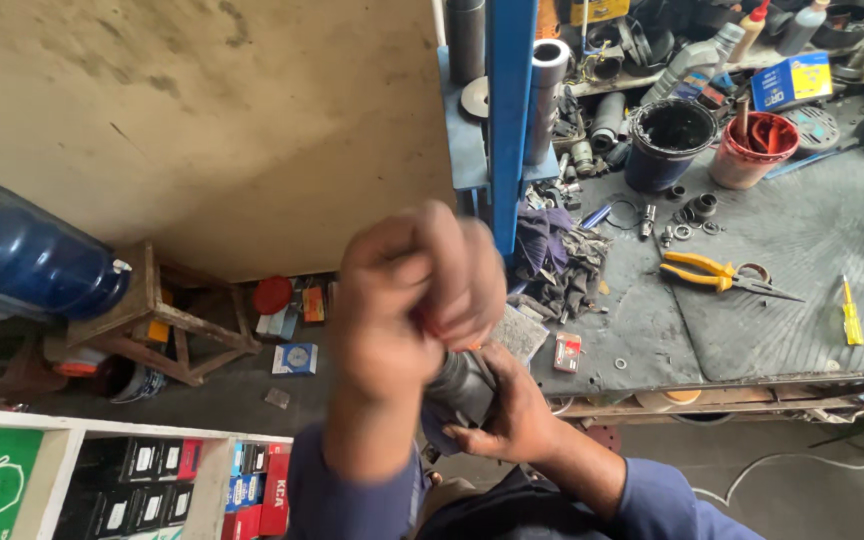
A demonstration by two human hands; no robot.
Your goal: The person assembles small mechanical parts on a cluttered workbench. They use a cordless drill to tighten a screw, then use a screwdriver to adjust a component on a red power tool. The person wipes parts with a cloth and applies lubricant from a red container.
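Grey cylinder (459,385) held by both hands; black-filled blue tub (670,140) beyond.

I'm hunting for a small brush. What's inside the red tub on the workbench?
The red tub holds an upright stick-like handle and red material against its inner wall. Whether that handle ends in a brush cannot be seen: its lower end and the tub's bottom are hidden by the rim.

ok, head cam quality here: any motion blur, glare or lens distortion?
Head view: the raised left hand is motion-blurred, the right hand gripping the dark grey metal cylinder only slightly; the yellow-handled pliers on the black rubber bench mat stay sharp; light is soft, no harsh glare; the blue steel upright leans, wide-angle skew.
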